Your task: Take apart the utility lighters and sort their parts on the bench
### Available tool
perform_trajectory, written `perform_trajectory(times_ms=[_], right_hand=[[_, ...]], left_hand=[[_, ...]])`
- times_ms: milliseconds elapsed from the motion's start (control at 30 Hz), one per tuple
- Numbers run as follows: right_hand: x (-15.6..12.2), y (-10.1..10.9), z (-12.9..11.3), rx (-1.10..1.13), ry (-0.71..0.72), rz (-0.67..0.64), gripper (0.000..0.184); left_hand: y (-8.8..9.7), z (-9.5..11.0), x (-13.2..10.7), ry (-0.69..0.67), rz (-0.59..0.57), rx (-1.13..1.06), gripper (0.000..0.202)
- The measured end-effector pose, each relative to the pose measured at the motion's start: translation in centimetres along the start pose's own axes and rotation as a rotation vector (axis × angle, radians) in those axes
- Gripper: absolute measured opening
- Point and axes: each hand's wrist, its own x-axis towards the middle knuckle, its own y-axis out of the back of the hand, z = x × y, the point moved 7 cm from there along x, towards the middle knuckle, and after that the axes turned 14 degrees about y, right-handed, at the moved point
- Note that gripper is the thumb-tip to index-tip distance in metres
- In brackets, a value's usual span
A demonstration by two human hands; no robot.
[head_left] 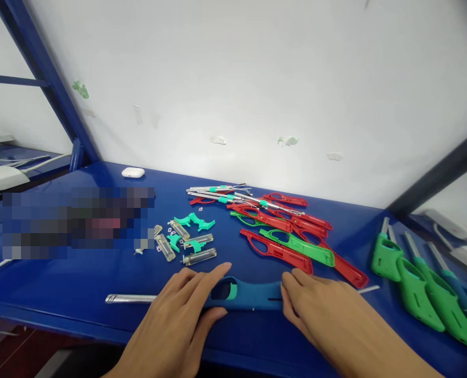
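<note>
A blue stick lighter [255, 295] lies lengthwise near the table's front edge, its metal tube pointing left and a teal trigger showing in its loop. My left hand [174, 315] grips it around the trigger end, thumb and fingers on either side of the body. At the handle's right end, the curled fingers of my right hand [316, 304] close on the casing and hide its tip. Just beyond the hands are clear fuel tanks [200, 256] and loose teal triggers [204, 224]. Red half-shells [276, 252] and a green half-shell [308, 248] lie behind the lighter.
Metal tubes with wires [213, 196] are piled at the back. Several green lighters [418, 294] lie at the right. A white case [133, 172] sits at the back left, above a pixelated patch. A white wall [233, 94] and blue frame posts [56, 89] bound the table.
</note>
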Motion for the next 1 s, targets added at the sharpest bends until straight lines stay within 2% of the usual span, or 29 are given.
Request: perform_trajectory(times_ms=[200, 400, 467, 533, 600, 633, 733, 800, 867, 1000], right_hand=[[-0.6, 0.3, -0.4, -0.126, 0.199, 0.148, 0.025], [-1.1, 0.4, -0.1, -0.019, 0.181, 0.209, 0.029], [-1.4, 1.4, 1.0, 0.194, 0.095, 0.233, 0.028], [-2.1, 2.7, 3.0, 0.541, -0.076, 0.309, 0.029], [-3.1, 3.8, 5.1, 0.927, -0.252, 0.478, 0.044], [-3.5, 4.3, 5.8, 1.132, -0.289, 0.585, 0.052], [-3.5, 5.0, 6.6, 1.650, -0.290, 0.863, 0.055], [-3.0, 5.0, 6.5, 1.820, -0.301, 0.996, 0.048], [-2.3, 5.0, 6.1, 1.865, -0.323, 1.083, 0.046], [-0.8, 5.0, 5.0, 1.900, -0.328, 1.069, 0.047]], left_hand=[[-0.2, -0.2, -0.2, 0.003, 0.001, 0.013, 0.057], [-0.3, -0.2, 0.0, 0.008, 0.008, 0.008, 0.053], [-0.2, -0.1, 0.0, 0.003, 0.006, 0.001, 0.052], [-0.2, 0.0, 0.1, 0.001, 0.008, 0.000, 0.051], [-0.1, 0.0, 0.1, 0.001, 0.014, 0.008, 0.049], [-0.1, 0.0, 0.1, 0.000, 0.019, 0.013, 0.048], [-0.1, 0.1, 0.2, -0.009, 0.030, 0.022, 0.047], [0.0, 0.1, 0.2, -0.012, 0.030, 0.023, 0.046], [0.0, 0.0, 0.2, -0.011, 0.026, 0.024, 0.046], [0.1, -0.1, 0.0, -0.008, 0.021, 0.025, 0.047]])
